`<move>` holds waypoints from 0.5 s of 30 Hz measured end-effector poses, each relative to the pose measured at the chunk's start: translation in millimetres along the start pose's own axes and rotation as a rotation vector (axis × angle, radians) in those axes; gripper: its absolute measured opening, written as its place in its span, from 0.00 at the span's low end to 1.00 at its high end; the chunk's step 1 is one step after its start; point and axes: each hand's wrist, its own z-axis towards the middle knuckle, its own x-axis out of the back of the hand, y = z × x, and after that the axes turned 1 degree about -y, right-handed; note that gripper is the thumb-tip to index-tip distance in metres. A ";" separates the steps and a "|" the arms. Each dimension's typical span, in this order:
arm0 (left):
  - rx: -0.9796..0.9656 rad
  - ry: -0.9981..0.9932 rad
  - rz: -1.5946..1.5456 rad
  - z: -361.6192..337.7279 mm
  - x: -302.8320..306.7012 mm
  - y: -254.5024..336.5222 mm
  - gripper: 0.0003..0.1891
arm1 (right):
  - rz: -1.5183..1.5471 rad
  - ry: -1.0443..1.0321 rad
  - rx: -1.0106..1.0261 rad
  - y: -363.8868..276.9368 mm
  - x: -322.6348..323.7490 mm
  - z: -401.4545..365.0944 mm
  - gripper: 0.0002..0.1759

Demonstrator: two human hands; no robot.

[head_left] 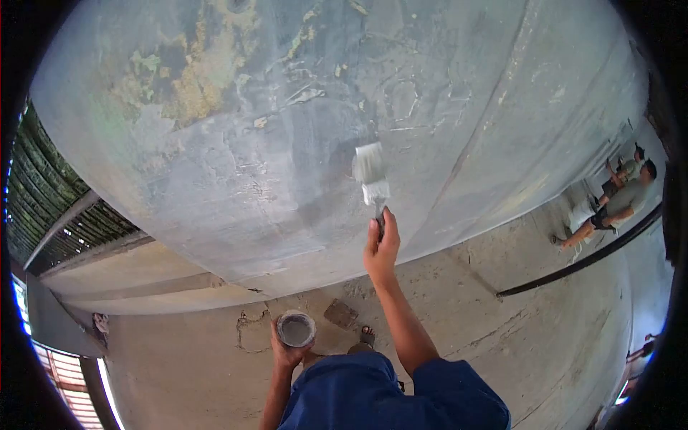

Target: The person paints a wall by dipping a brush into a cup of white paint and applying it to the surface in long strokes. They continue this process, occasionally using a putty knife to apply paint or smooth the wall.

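Observation:
My right hand (382,240) is closed round the handle of a paintbrush (371,172), raised in front of me. Its wide, pale bristles point up and overlap the wall (301,172), which is painted grey, with peeling yellow and green patches at the upper left. Low at my left side, my left hand (285,351) grips a round container (296,330) of grey paint, its rim smeared. Fresh-looking grey streaks lie on the wall left of the brush.
On the concrete floor (193,358) a brown block (340,314) lies near my sandalled foot (368,335). To the right, two people (627,193) are near the wall, and a dark pole (588,261) slants across. A slatted opening (57,179) shows at the left.

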 end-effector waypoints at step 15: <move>-0.040 0.147 -0.114 3.1 5.0 -0.6 0.49 | -0.114 -0.124 -0.160 64.6 -2.9 -137.8 0.24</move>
